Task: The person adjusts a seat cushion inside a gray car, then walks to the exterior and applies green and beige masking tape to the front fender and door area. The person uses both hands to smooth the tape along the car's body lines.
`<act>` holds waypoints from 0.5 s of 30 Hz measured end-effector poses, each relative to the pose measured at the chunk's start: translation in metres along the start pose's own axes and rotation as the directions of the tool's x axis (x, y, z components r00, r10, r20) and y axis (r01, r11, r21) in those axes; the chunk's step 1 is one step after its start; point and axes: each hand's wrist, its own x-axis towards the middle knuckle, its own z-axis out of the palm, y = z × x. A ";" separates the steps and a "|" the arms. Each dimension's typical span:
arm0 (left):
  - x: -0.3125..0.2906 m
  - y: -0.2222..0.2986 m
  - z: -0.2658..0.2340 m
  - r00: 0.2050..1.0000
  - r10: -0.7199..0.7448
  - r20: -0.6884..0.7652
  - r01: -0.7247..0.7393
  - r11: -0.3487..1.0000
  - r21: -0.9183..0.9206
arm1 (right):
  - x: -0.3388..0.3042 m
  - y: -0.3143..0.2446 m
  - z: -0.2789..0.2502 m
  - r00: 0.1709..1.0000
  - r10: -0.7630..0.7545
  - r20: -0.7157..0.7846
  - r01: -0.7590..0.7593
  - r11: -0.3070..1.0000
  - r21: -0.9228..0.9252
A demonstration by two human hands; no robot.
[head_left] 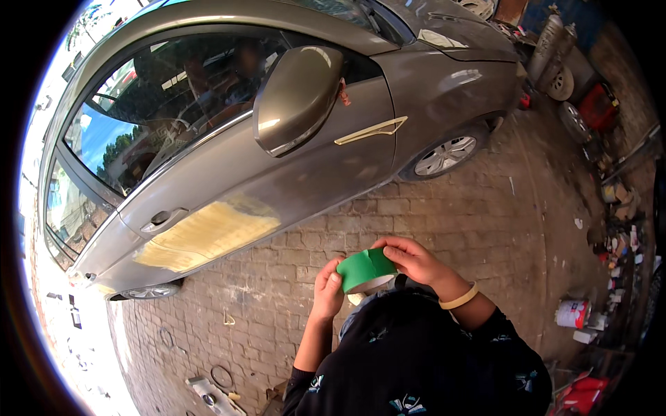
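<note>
Between my two hands is a roll of green tape (366,269), its pale inner core showing at the lower side. My left hand (329,287) grips the roll's left side, thumb toward me. At the upper right edge of the roll, my right hand (415,259) has thumb and fingers closed on it. Beyond my hands stands a grey-brown car (326,177), side on. On its door is a large patch of yellowish filler (208,234) with a smeared border. The side mirror (300,97) and a gold trim piece (372,130) sit further up the car.
Brick paving (277,305) lies under me and the car. At the right are a paint can (573,313), scattered small containers and gas cylinders (547,45). Something red (586,394) lies at lower right. A flat metal part (214,396) rests on the ground at lower left.
</note>
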 end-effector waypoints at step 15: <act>0.006 0.011 0.013 0.946 0.303 0.112 -0.273 0.566 0.778 | 0.015 -0.010 0.011 0.926 -0.347 -0.146 0.205 0.790 -0.578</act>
